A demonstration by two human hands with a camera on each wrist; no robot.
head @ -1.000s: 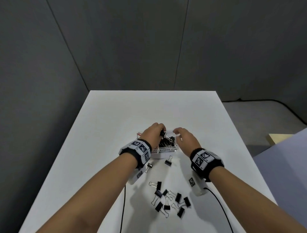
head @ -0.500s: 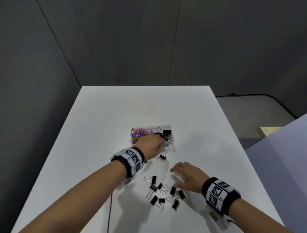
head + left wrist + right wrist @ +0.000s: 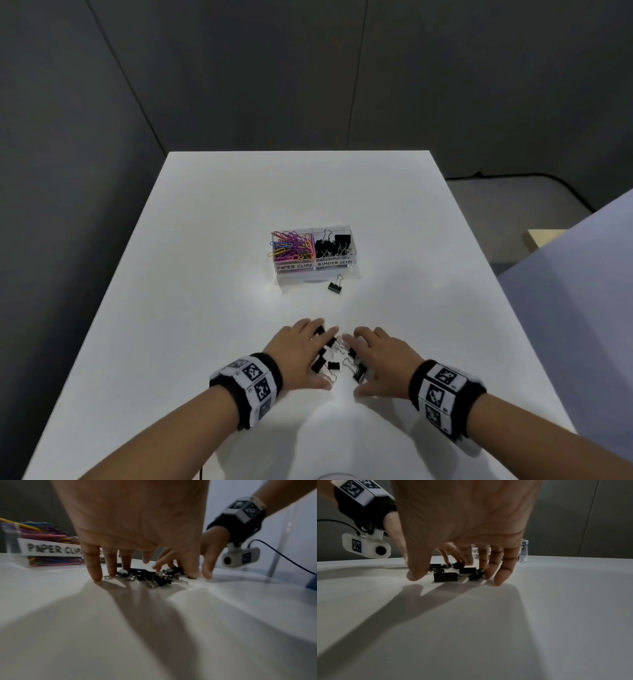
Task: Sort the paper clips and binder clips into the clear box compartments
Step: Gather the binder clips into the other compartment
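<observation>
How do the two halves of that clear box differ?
The left compartment holds thin wire paper clips in many colours and is labelled PAPER CLIPS. The right compartment holds black binder clips with silver handles and is labelled BINDER CLIPS. The paper clips poke out over the left wall; the binder clips stand up above the rim. Both halves look alike in size, side by side in one box.

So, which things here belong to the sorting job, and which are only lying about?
Job:
- clear box
- paper clips, in its left compartment
- binder clips, loose between both hands
- lone binder clip before the box

Lying about:
- table
- wrist cable
</observation>
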